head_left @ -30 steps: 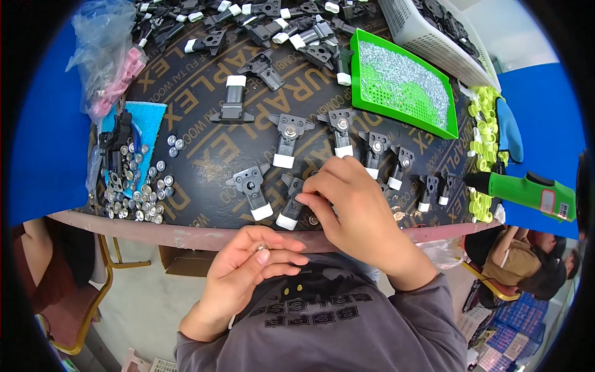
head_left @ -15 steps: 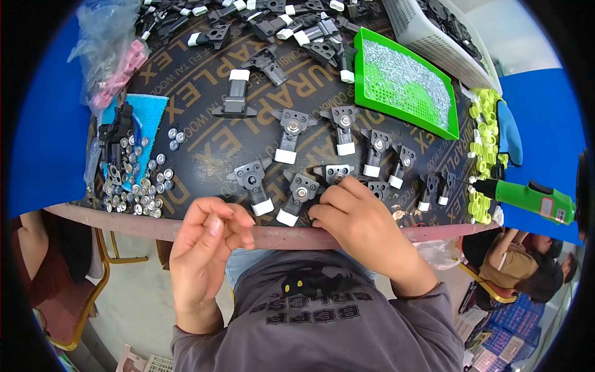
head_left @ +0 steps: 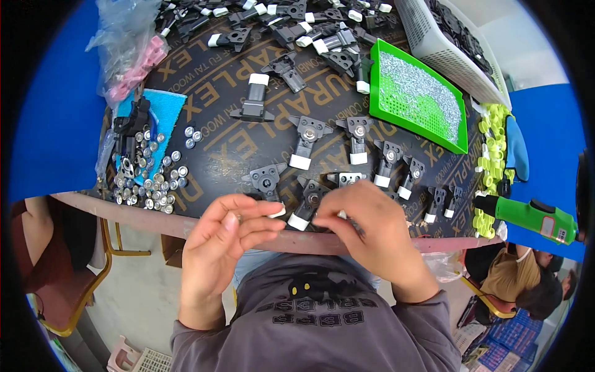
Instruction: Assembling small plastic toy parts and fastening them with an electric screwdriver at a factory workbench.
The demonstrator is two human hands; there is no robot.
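My left hand (head_left: 226,239) is raised at the table's near edge, palm inward, its fingers stretched and apart. Its fingertips overlap the white end of a black plastic bracket (head_left: 266,179). My right hand (head_left: 375,226) hovers low over the near row with curled fingers, its fingertips partly hidden and blurred. Whatever it may pinch is too small to make out. Just left of those fingers lies a white-tipped bracket (head_left: 312,197) with a metal round in its centre. Behind them another bracket (head_left: 347,178) is partly covered.
More finished-looking brackets (head_left: 308,133) lie beyond my hands. Small metal rounds (head_left: 162,186) are heaped at left by a blue cloth (head_left: 170,102). At right are a green tray (head_left: 375,105) of screws, yellow-green caps (head_left: 493,142), a white basket (head_left: 421,34) and a green electric screwdriver (head_left: 527,218).
The view has shifted, carrying the table's contents rightward in the picture. My left hand has come closer to the brackets, its fingers straighter. My right hand has drawn back from the covered bracket.
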